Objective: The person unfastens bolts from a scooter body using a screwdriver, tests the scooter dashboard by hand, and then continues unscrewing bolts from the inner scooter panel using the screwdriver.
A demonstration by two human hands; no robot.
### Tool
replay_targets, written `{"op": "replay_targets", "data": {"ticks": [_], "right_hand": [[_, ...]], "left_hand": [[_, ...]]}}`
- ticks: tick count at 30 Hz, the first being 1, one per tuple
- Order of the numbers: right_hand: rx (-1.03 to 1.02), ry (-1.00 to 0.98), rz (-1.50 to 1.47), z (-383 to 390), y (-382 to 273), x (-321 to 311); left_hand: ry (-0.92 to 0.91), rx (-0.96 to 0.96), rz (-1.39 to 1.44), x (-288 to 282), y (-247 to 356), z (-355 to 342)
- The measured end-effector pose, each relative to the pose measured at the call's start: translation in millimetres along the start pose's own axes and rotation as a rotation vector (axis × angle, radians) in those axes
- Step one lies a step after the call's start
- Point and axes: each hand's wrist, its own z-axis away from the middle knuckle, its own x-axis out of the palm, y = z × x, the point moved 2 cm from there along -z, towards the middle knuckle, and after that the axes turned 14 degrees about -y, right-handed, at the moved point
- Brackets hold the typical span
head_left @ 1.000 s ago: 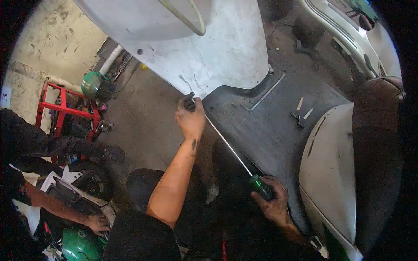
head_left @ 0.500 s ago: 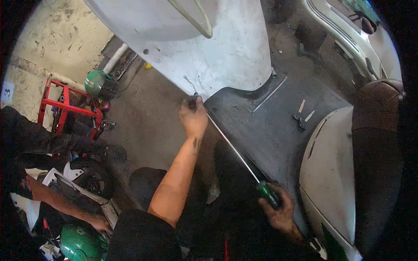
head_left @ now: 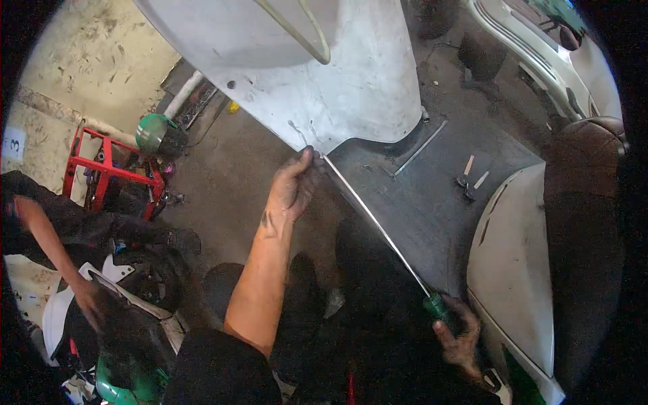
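A long-shafted screwdriver with a green handle slants across the view. Around its handle, at the lower right, my right hand is closed. The shaft's far end meets the lower corner of a large white scooter body panel. My left hand is at that same corner, thumb up and fingers curled beside the shaft's end. What it pinches there, if anything, is hidden by the fingers. Dark footboard lies to the right of the shaft.
On the footboard rest a thin metal rod and small keys. A white side panel and dark seat stand at right. Leftward are a red metal frame, a green helmet and a co-worker's arm over another motorbike.
My right hand has moved down and right with the screwdriver. My left hand has turned, its wrist shifting left, and stays at the panel corner. The co-worker's arm has moved up and left.
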Motion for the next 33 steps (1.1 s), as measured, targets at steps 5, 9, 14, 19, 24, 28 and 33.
{"op": "replay_targets", "data": {"ticks": [5, 9, 14, 19, 24, 28, 33], "right_hand": [[-0.016, -0.004, -0.083, 1.2, -1.3, 0.4], [-0.063, 0.007, -0.082, -2.1, 0.7, 3.0], [0.056, 0.009, -0.121, -0.7, 9.5, 4.6], [0.187, -0.02, -0.309, -2.5, 14.8, 6.6], [0.265, -0.174, -0.749, -5.6, 10.3, 2.7], [0.537, -0.256, -1.242, -10.8, 13.7, 16.2], [0.246, -0.151, -0.724, -16.8, 18.4, 36.8]], "left_hand": [[0.037, 0.003, 0.032, -1.8, 1.3, -0.3], [-0.032, 0.015, 0.106, 3.1, 1.9, -0.4], [0.01, 0.027, 0.074, 4.6, 2.5, 0.8], [-0.103, 0.014, 0.124, 5.6, 2.5, -0.8], [-0.001, 0.003, 0.044, 1.3, -4.2, 1.3], [0.1, -0.057, 0.035, -7.9, -18.8, -1.6], [0.159, -0.067, -0.019, -23.0, -28.3, -6.2]]}}
